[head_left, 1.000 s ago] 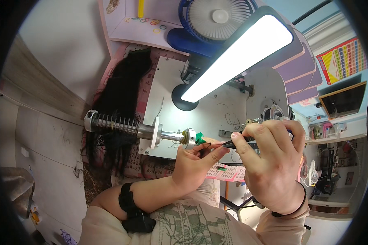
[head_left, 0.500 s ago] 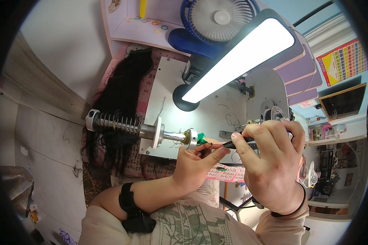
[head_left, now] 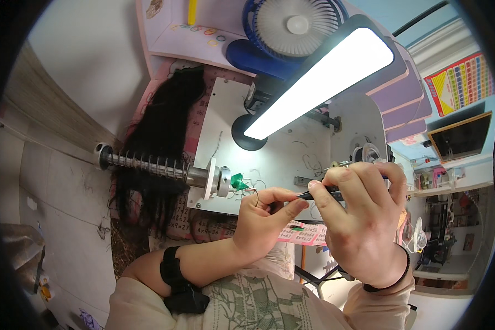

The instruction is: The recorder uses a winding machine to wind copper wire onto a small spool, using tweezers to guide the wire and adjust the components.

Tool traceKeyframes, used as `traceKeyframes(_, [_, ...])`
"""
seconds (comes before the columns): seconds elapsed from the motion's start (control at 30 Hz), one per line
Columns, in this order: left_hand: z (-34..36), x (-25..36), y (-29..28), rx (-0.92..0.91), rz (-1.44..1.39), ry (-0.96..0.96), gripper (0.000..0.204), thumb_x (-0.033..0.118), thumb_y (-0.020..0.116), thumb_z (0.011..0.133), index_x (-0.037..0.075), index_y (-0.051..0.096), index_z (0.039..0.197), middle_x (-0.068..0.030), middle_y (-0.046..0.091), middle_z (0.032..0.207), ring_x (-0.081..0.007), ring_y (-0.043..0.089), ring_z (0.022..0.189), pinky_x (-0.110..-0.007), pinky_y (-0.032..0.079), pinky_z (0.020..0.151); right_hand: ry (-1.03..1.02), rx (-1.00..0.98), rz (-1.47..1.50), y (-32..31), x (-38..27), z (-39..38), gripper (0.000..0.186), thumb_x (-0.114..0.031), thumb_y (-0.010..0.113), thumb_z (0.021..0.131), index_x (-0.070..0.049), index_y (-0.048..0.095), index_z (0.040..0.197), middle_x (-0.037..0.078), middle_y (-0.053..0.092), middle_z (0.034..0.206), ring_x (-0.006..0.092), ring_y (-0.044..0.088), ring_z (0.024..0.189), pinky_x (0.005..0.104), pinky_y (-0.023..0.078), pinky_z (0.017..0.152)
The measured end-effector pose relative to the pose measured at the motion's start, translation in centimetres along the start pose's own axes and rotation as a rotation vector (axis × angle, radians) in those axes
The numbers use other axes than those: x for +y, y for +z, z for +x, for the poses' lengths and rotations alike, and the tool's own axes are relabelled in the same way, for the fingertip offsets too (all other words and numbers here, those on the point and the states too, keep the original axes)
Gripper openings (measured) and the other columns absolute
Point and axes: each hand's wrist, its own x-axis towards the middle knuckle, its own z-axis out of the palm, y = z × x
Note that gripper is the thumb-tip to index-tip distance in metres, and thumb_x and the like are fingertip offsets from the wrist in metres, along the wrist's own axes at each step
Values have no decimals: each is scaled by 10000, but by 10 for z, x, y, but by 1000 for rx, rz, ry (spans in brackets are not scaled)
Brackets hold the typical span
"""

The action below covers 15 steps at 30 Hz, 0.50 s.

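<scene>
Green scrap sits at the three-o'clock end of a sprung metal rod, against or just beside its silver collar; can't tell which from where I stand. Clock centred on the left hand, twelve pointing away from the person; green scrap is at eleven.

Left hand: thumb and index tips meet at the point of a slim black tool, around two o'clock. Whether they pinch it, a hair or nothing is hidden. Thin dark strand runs by the index finger, eleven o'clock; far end not traceable.

Right hand, three o'clock: clenched on the black tool, shaft mostly covered by fingers.

Progress, my read: green scrap looks set in place, fine wisps sticking out; work at the fingertips looks unfinished, tool and fingers together there. Long black hair lies loose at ten, rod crossing over its lower part, bulk of it apparently unworked. Amount left: can't say.

White panel beyond carries stray hairs, one o'clock. Lit lamp also at one, farther out.
</scene>
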Motion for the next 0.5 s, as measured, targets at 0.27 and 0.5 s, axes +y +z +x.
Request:
traceKeyframes(0.27, [6,18,10,-204,131,-91,399,-2,637,847,-13,517,1227,-88,643,978,-60,565,725,-179,459,652,158,197,37,-20,22,-30,379,-90,682,739,0,610,1100,126,537,941,251,542,768,344,438,625])
traceKeyframes(0.5, [12,15,23,-158,425,72,203,10,650,845,-31,646,1044,-18,643,834,-34,531,665,-177,433,599,315,304,272,-4,1,-99,410,-142,712,769,10,596,1132,137,545,949,247,538,795,329,450,647])
